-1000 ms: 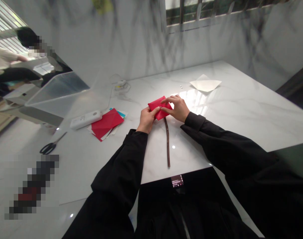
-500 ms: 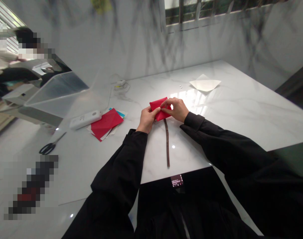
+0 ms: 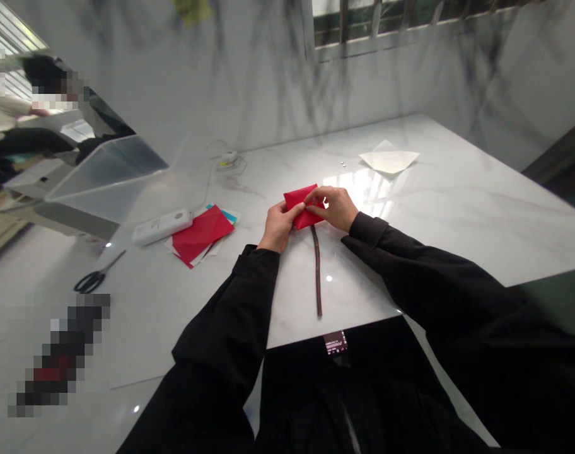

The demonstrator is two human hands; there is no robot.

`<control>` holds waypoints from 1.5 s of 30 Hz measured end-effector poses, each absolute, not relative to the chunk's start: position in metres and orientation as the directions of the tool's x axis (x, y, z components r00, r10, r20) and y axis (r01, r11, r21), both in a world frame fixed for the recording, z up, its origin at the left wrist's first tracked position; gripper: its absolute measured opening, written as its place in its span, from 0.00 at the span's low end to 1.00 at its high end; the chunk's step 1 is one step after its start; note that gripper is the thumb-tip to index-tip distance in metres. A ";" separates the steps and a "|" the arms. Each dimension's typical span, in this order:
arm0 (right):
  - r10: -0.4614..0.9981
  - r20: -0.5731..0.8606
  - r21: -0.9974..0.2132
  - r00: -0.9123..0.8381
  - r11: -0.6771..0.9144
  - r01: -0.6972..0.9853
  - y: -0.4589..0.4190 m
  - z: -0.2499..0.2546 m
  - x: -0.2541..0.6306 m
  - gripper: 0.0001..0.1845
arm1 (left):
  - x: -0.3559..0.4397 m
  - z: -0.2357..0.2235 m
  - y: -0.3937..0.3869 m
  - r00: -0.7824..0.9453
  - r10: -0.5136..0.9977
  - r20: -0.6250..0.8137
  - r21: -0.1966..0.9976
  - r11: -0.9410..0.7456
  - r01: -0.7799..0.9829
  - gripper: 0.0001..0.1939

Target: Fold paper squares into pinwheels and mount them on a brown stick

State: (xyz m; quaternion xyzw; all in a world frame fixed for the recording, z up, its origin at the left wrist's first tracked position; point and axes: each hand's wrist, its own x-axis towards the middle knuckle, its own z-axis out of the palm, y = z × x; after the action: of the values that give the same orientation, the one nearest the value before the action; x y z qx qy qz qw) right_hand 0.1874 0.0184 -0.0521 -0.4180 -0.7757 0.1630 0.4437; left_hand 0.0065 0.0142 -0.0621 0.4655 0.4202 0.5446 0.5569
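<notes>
Gripping the folded red paper packet (image 3: 297, 197) over the bench (image 3: 458, 208), the left hand (image 3: 278, 226) in the head view is seemingly steadying it for the right hand (image 3: 337, 207), which is pinching narrowly at its middle. A brown stick (image 3: 318, 271) is lying on the near side; a small screen (image 3: 335, 343) is showing unreadably tiny writing.
</notes>
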 end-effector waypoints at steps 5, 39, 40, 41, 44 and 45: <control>0.808 0.537 -0.645 -0.243 0.579 0.498 0.016 -0.050 0.188 0.04 | 0.007 -0.062 0.015 0.050 0.998 0.041 0.975 -0.029 -0.220 0.25; 0.914 0.404 -0.692 -0.043 0.336 0.639 0.047 -0.053 0.240 0.02 | 0.008 -0.064 0.016 -0.103 0.991 0.081 0.982 -0.097 -0.162 0.20; 0.919 0.390 -0.667 -0.054 0.322 0.672 0.049 -0.055 0.243 0.02 | 0.008 -0.064 0.016 -0.101 0.992 0.080 0.982 -0.096 -0.165 0.20; 0.924 0.377 -0.641 -0.066 0.312 0.701 0.050 -0.057 0.245 0.03 | 0.008 -0.064 0.016 -0.099 0.992 0.079 0.981 -0.095 -0.167 0.20; 0.932 0.342 -0.564 -0.124 0.309 0.766 0.052 -0.058 0.247 0.03 | 0.008 -0.064 0.016 -0.094 0.993 0.077 0.981 -0.092 -0.168 0.19; 0.932 0.333 -0.537 -0.145 0.314 0.783 0.052 -0.058 0.246 0.04 | 0.008 -0.065 0.016 -0.094 0.993 0.077 0.982 -0.092 -0.167 0.19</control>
State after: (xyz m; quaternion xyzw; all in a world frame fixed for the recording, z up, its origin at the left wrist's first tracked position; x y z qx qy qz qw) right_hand 0.2461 0.0521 -0.0581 -0.5737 -0.7474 0.1182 0.3137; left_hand 0.0080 0.0161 -0.0645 0.4539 0.4548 0.5832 0.4971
